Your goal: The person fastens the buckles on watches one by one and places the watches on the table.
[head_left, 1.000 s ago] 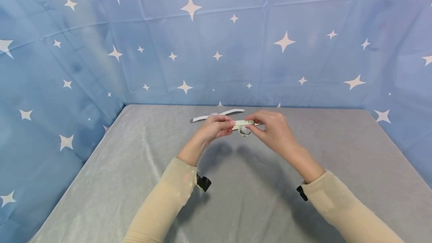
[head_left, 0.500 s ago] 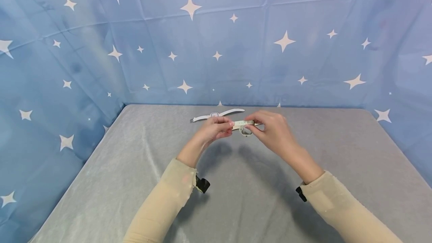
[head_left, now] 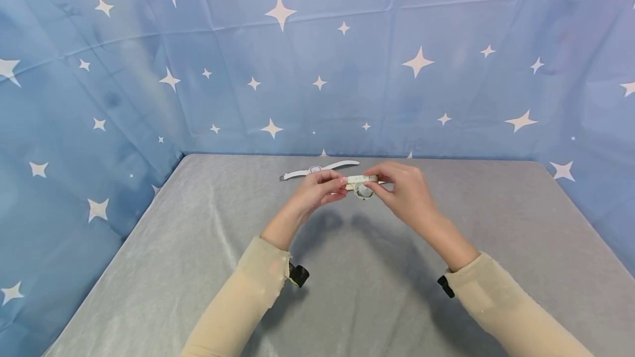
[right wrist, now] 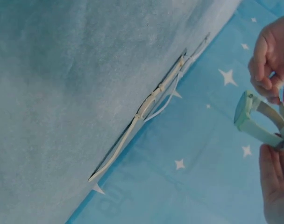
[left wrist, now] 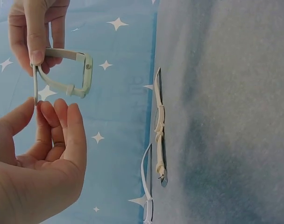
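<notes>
A pale green wristwatch (head_left: 364,190) is held up between both hands, its strap bent into a loop with the case hanging below. My left hand (head_left: 317,191) pinches the free end of the strap between thumb and fingertips. Opposite it, my right hand (head_left: 407,191) pinches the strap where its two parts meet; the fingers partly hide the buckle. The loop shows from the side in the left wrist view, with the watch case (left wrist: 87,74) at its far end. In the right wrist view, the green case (right wrist: 244,111) hangs left of both hands.
A white wristwatch (head_left: 316,169) lies stretched out near the back edge of the grey-covered table (head_left: 337,291). Nearer me lies a cream wristwatch (left wrist: 159,126), mostly hidden by the hands in the head view. A blue star-patterned cloth (head_left: 347,70) rises behind the table.
Both hands have shifted slightly right with the green wristwatch. Its case has turned, so its round outline shows more fully below the strap. The hands still pinch the strap.
</notes>
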Demonstrator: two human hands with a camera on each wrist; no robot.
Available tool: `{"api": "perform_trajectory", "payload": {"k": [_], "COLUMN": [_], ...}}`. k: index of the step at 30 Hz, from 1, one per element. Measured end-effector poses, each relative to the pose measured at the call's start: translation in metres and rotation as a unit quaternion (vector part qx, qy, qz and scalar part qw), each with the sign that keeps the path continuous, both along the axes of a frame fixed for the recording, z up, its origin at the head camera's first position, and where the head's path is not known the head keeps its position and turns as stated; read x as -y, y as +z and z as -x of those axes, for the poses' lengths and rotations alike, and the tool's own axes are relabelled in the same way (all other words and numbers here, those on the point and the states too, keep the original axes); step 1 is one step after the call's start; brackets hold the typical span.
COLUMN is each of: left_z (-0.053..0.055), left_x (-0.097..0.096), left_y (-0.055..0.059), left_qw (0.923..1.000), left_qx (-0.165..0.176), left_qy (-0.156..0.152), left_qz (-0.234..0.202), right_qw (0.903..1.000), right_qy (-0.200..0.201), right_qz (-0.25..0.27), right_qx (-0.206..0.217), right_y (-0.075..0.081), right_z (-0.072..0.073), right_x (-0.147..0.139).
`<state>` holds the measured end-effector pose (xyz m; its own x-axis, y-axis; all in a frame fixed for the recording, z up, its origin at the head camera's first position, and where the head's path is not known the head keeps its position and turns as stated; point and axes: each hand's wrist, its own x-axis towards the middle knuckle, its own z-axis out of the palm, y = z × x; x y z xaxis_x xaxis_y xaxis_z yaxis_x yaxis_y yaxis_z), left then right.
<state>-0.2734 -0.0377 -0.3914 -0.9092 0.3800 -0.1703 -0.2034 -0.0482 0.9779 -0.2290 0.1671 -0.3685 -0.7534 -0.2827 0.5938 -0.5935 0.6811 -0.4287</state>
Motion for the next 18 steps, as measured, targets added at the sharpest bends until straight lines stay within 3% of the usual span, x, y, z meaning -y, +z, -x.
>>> {"api": "perform_trajectory", "payload": {"k": [5, 11, 18], "left_z": [-0.0007, -0.0019, -0.0026], "left_x": [0.0015, -0.0015, -0.0057], "left_y": [-0.0037, -0.0074, -0.0096], "left_qw": [0.9976, 0.986, 0.9791], "left_qx": [-0.059, -0.141, -0.173], "left_qy": [-0.007, -0.017, -0.026], "left_qz": [0.036, 0.087, 0.103], "right_qw": [0.9998, 0.9997, 0.9998], "right_qy": [0.007, 0.005, 0.0], "right_qz": [0.019, 0.021, 0.018], "right_qx": [-0.007, -0.012, -0.006], "right_y": [-0.0008, -0.0006, -0.0004], "right_z": [0.0004, 0.0005, -0.0001], "right_x": [-0.0025, -0.0029, -0.0026]}}
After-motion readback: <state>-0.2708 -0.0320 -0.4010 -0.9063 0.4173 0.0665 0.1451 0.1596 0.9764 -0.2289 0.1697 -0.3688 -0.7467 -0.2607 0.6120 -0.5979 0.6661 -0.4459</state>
